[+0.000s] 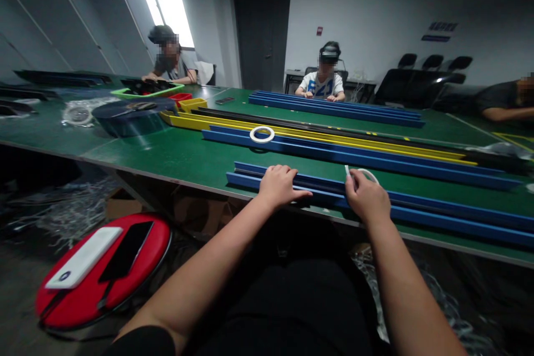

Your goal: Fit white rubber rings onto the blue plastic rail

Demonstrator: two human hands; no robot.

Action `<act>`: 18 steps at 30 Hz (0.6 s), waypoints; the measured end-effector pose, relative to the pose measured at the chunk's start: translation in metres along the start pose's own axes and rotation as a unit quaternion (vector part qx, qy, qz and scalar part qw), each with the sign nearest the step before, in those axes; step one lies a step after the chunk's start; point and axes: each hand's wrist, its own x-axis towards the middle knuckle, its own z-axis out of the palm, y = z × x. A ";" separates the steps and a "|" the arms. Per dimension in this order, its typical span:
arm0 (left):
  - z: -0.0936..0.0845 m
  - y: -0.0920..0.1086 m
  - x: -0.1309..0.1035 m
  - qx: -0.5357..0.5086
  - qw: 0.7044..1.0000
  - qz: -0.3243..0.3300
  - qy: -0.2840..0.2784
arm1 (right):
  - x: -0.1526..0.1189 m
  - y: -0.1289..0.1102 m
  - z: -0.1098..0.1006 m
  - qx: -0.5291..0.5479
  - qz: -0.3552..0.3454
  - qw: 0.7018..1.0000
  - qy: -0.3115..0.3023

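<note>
A long blue channel strip [438,217] with a dark groove lies along the near table edge. My left hand [278,186] lies across its left part, fingers over the far wall and thumb stretched out along the near side. In my right hand [367,196], just above the same strip, is a roll of white tape [370,176]; a short white end sticks up by the fingertips. The fingers are closed and hide part of the roll. Another white tape roll [262,134] rests on a second blue strip [375,159] beyond my hands.
Yellow strips [292,131] and more blue strips [334,108] lie farther back on the green table [137,158]. A dark coil [129,118] stands left. A red stool [142,264] holds a white device and phone. Several people sit around the table.
</note>
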 end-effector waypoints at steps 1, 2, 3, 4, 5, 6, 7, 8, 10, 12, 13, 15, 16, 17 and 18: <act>0.001 0.003 0.001 0.000 1.000 0.006 -0.002 | 0.000 0.004 -0.001 0.003 0.007 1.000 -0.005; 0.000 0.004 0.001 -0.001 1.000 0.013 -0.006 | 0.000 0.006 -0.001 0.006 0.012 1.000 -0.011; -0.001 0.003 0.001 -0.003 1.000 0.022 -0.010 | 0.000 0.007 -0.001 0.008 0.016 1.000 -0.015; -0.003 0.001 0.001 -0.007 0.999 0.033 -0.016 | 0.000 0.007 -0.002 0.010 0.019 1.000 -0.019; -0.006 -0.003 0.000 -0.013 0.999 0.044 -0.022 | -0.001 0.007 -0.002 0.010 0.022 1.000 -0.019; -0.009 -0.008 -0.001 -0.018 0.998 0.052 -0.026 | -0.001 0.006 -0.002 0.010 0.025 0.999 -0.018; -0.013 -0.014 -0.002 -0.022 0.998 0.056 -0.028 | -0.001 0.005 -0.003 0.012 0.028 0.999 -0.016; -0.017 -0.022 -0.003 -0.022 0.998 0.054 -0.027 | -0.001 0.005 -0.003 0.016 0.029 0.999 -0.014; -0.023 -0.039 -0.005 -0.013 0.999 0.040 -0.023 | -0.002 0.004 -0.003 0.029 0.030 0.999 -0.010; -0.027 -0.056 -0.008 -0.003 0.999 0.033 -0.031 | -0.003 0.003 -0.004 0.043 0.029 0.999 -0.003; -0.027 -0.062 -0.009 0.000 0.998 0.037 -0.042 | -0.004 0.001 -0.005 0.051 0.030 0.998 0.005; -0.025 -0.071 -0.013 0.012 0.997 0.044 -0.057 | -0.006 -0.006 -0.007 0.065 0.032 0.997 0.026; -0.023 -0.072 -0.014 0.020 0.997 0.043 -0.057 | -0.006 -0.011 -0.008 0.069 0.030 0.997 0.033; -0.021 -0.072 -0.016 0.028 0.997 0.041 -0.054 | -0.006 -0.018 -0.009 0.070 0.022 0.997 0.035; -0.019 -0.071 -0.017 0.034 0.998 0.037 -0.048 | -0.005 -0.026 -0.011 0.069 0.008 0.997 0.032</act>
